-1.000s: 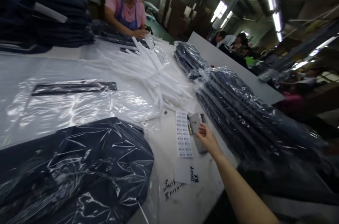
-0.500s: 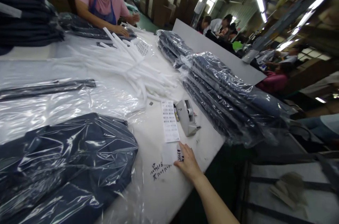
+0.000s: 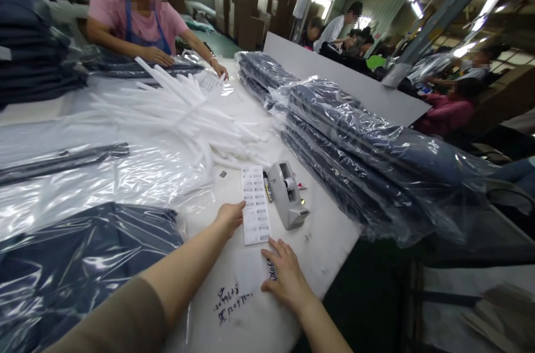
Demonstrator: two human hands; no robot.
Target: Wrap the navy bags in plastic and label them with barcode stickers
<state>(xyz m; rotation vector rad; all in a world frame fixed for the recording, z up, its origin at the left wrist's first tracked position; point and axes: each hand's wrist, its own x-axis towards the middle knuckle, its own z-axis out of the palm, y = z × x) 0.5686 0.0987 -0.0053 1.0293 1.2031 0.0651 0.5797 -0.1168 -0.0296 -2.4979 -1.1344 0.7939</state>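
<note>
A sheet of printed barcode labels [image 3: 256, 230] lies on the white table. My left hand [image 3: 230, 218] has come to the sheet's left edge, its fingers drawn together there. Whatever they pinch is too small to make out. Below the sheet's lower end, my right hand [image 3: 286, 278] rests open with spread fingers, its fingertips near the sheet's bottom corner. Under it is a blank paper slip [image 3: 249, 266], partly covering black handwriting. A grey tape dispenser [image 3: 288, 202] stands just right of the labels, with a marker pen [image 3: 268, 188] between them.
Bagged dark garments [image 3: 125, 253] lie at left, and more bagged garments [image 3: 355, 136] are stacked along the right edge. White foam strips [image 3: 179, 113] spread across the middle. A co-worker in pink [image 3: 137, 24] handles bags at the far side. A dark garment stack [image 3: 33, 47] stands far left.
My left hand has come into view and reached the label sheet's left edge. My right hand stays near the sheet's lower end. The co-worker's hand has lowered to the table; the view has shifted.
</note>
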